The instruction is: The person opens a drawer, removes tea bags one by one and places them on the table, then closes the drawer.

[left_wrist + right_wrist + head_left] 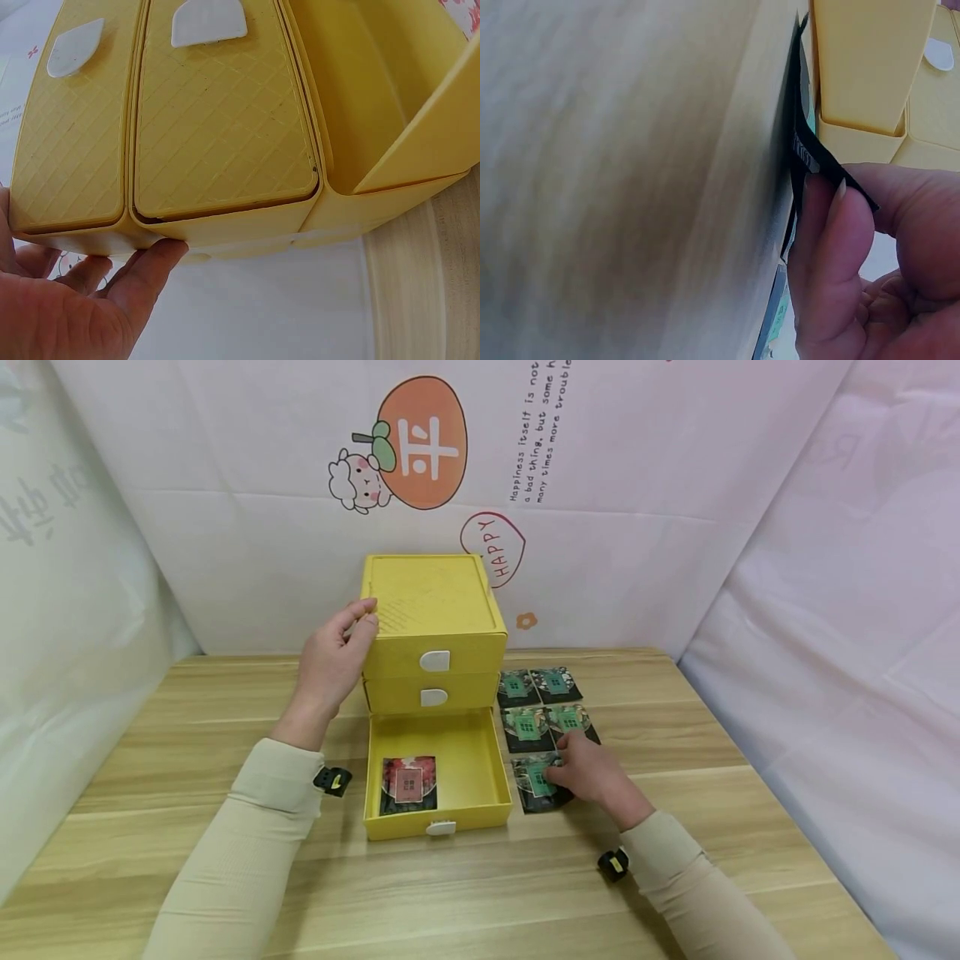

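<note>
A yellow three-tier drawer box [431, 597] with white pull tabs stands on the table, its bottom drawer [472, 760] pulled out. Inside that drawer lies a red and black sachet [408, 785]. My left hand [333, 647] rests against the box's upper left side; in the left wrist view its fingertips [161, 259] touch the side wall. Right of the drawer, my right hand [592, 772] pinches the edge of a green and black sachet [534, 781] between thumb and fingers. The right wrist view shows this sachet [810, 146] bent up at the pinched edge.
Several more green and black sachets lie in two columns beside the box, among them one at the back right [557, 683] and one nearer [527, 729]. Behind the wooden table [187, 777] hangs a white printed cloth [637, 527], with further cloth at both sides.
</note>
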Demonstrator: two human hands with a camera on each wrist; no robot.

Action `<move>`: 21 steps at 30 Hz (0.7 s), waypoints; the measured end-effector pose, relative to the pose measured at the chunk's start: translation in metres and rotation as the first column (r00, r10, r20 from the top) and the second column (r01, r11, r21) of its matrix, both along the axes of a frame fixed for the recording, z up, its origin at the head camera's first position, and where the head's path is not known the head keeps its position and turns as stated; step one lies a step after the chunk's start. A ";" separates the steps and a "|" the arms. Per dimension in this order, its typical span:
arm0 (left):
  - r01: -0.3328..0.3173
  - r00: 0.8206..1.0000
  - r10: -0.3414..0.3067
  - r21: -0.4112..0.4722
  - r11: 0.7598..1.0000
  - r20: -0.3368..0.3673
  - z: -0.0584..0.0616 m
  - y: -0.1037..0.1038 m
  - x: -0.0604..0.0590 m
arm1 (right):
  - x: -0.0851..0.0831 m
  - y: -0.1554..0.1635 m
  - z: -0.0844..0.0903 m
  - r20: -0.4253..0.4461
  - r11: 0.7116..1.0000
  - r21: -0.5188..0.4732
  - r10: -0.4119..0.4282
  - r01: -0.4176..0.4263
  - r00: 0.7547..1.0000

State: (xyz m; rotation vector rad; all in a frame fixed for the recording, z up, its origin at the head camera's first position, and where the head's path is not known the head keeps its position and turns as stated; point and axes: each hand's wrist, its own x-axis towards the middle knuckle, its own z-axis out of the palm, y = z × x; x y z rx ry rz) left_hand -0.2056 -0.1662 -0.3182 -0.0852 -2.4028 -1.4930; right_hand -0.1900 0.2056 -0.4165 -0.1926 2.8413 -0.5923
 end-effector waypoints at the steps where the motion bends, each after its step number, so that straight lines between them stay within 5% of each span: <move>1: 0.001 1.000 -0.001 0.002 1.000 0.001 0.000 0.000 0.000 | 0.000 0.000 0.000 0.000 1.000 0.004 -0.002 0.002 1.000; 21: 0.002 1.000 -0.002 0.002 1.000 0.000 0.000 0.000 0.000 | 0.003 0.002 0.000 0.078 0.999 0.014 -0.041 0.040 0.996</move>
